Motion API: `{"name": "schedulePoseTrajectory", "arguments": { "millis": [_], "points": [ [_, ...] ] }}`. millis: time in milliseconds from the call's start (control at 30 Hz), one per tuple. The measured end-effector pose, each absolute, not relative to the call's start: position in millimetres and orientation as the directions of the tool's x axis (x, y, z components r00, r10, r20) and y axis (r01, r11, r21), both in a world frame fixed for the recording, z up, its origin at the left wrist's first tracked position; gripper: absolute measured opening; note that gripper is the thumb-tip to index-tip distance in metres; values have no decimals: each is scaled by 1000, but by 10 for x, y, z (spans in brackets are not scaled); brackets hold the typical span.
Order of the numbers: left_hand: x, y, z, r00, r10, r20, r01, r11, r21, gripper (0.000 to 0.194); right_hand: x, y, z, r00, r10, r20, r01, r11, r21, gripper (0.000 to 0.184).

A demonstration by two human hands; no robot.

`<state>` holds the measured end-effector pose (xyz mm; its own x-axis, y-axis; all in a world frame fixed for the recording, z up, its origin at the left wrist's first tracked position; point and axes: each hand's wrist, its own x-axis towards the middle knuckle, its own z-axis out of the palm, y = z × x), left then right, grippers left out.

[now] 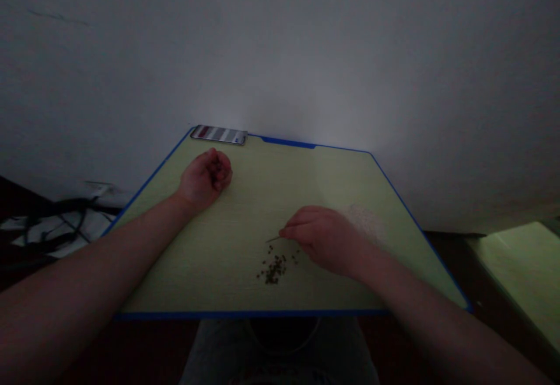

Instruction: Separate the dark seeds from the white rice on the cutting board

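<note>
My right hand [321, 238] pinches a thin, pointed needle-like tool [273, 239], its tip reaching left just above some small brown beads or seeds [275, 269]. Most of these brown bits lie in a loose heap near the table's front edge, with a few scattered around it. Behind my right hand, partly covered by it, spreads a patch of small pale grains or beads [366, 223]. My left hand [207, 178] rests on the left of the table, fingers curled into the palm; whether anything lies inside cannot be made out.
The pale table [271, 186] has a blue rim and stands against a wall [324, 52]. A phone [219, 134] with a lit screen lies at the back left corner. Dark cables [65, 210] are on the left, and another pale surface [525, 268] is at the right.
</note>
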<state>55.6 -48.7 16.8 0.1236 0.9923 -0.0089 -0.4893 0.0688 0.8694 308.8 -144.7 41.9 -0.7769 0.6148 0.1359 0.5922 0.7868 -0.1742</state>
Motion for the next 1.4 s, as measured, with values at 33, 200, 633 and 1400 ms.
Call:
{"name": "schedulePoseTrajectory", "arguments": {
  "millis": [33, 200, 633, 1400],
  "points": [
    [556, -486, 168, 122, 992, -8, -491, 67, 869, 48, 3090, -1448, 393, -807, 580, 111, 564, 813, -145, 31],
    [563, -484, 175, 125, 992, -7, -492, 68, 868, 46, 3258, -1634, 324, -842, 528, 111, 513, 847, -137, 30],
    [537, -474, 144, 153, 988, 32, -472, 44, 881, 41, 3595, -2186, 392, -490, 858, 152, 791, 511, -336, 34],
    [534, -462, 119, 149, 988, 41, -476, 35, 879, 43, 3449, -2277, 343, -719, 667, 194, 566, 725, -393, 36]
  ]
}}
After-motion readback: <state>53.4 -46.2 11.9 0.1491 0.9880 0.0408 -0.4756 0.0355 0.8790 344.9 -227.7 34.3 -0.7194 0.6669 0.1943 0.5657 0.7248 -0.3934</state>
